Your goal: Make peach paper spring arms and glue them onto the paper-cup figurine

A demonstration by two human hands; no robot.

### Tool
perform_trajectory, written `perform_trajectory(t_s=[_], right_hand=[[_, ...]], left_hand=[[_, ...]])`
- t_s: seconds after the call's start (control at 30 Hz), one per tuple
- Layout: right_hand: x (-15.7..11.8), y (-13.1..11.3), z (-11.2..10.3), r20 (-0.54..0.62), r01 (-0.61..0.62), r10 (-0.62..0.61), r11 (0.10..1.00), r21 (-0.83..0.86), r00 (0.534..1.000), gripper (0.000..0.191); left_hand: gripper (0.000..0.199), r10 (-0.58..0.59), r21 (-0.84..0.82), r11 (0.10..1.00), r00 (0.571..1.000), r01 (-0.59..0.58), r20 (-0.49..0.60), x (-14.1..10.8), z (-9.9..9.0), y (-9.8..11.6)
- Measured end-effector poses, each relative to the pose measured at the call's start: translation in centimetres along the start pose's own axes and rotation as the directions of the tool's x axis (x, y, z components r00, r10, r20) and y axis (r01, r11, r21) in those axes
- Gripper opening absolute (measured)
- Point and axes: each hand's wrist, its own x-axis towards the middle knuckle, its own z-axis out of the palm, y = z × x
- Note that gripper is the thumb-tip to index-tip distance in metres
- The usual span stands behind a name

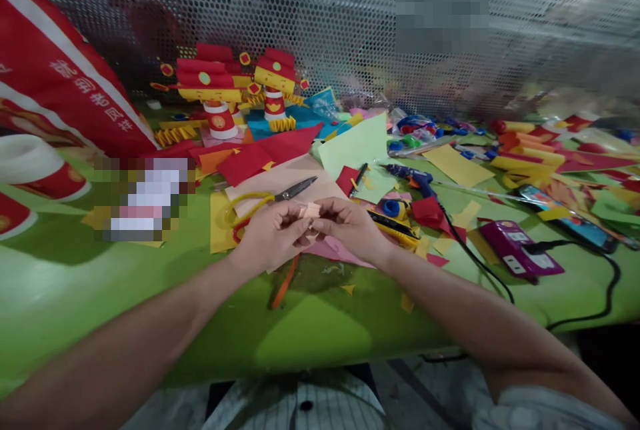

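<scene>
Near the middle of the green table (350,323), my left hand (267,233) and my right hand (350,227) meet over a small pale pink paper piece (311,211). Fingertips of both hands pinch it from either side. Scissors (295,189) with yellow and red handles lie just behind my left hand, on pale pink and yellow paper. An orange strip (286,283) lies below my hands. Beside my right wrist is a yellow and black cutter (395,229). Part of the paper piece is hidden by my fingers.
Two red and yellow paper figures (220,120) (275,105) stand at the back. A glue gun (413,177), a purple power socket (520,250) with a black cable and a phone (567,217) lie right. Paper cups (45,170) stand left, by a red bag (75,50).
</scene>
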Motion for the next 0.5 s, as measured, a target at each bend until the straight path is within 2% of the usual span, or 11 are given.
perform_trajectory(t_s=[0.13, 0.2, 0.27, 0.33, 0.4, 0.43, 0.47, 0.5], right_hand=[[0.0, 0.1, 0.2, -0.031, 0.006, -0.006, 1.000, 0.014, 0.999, 0.029], [0.2, 0.1, 0.1, -0.041, 0.016, -0.014, 0.999, 0.036, 0.999, 0.028], [0.5, 0.0, -0.4, -0.084, 0.032, -0.028, 0.998, 0.053, 0.996, 0.027], [1.1, 0.0, -1.1, -0.144, 0.056, -0.044, 0.996, 0.076, 0.989, 0.026], [1.6, 0.1, -1.8, -0.182, 0.072, -0.052, 0.992, 0.108, 0.982, 0.028], [1.8, 0.2, -2.1, -0.193, 0.075, -0.051, 0.990, 0.123, 0.980, 0.029], [2.0, 0.2, -2.3, -0.202, 0.079, -0.050, 0.987, 0.137, 0.978, 0.031], [2.1, 0.3, -2.5, -0.210, 0.084, -0.051, 0.985, 0.150, 0.976, 0.032]], left_hand=[[0.011, 0.086, 0.238, 0.968, 0.996, -0.084, 0.000, 0.0, -0.2, -0.1], [0.015, 0.133, 0.435, 0.892, 0.991, -0.123, 0.007, -0.1, -0.7, 0.3], [0.023, 0.151, 0.667, 0.737, 0.989, -0.108, -0.006, 0.0, -1.5, 0.9], [0.029, 0.135, 0.868, 0.496, 0.988, -0.001, -0.076, 0.2, -2.6, 1.3], [0.032, 0.064, 0.952, 0.289, 0.990, 0.101, -0.125, 0.4, -3.7, 1.4], [0.035, 0.009, 0.966, 0.226, 0.992, 0.123, -0.128, 0.6, -4.2, 1.3], [0.039, -0.039, 0.975, 0.199, 0.995, 0.098, -0.092, 0.8, -4.6, 1.1], [0.040, -0.110, 0.976, 0.175, 0.988, 0.126, -0.108, 1.0, -5.0, 0.8]])
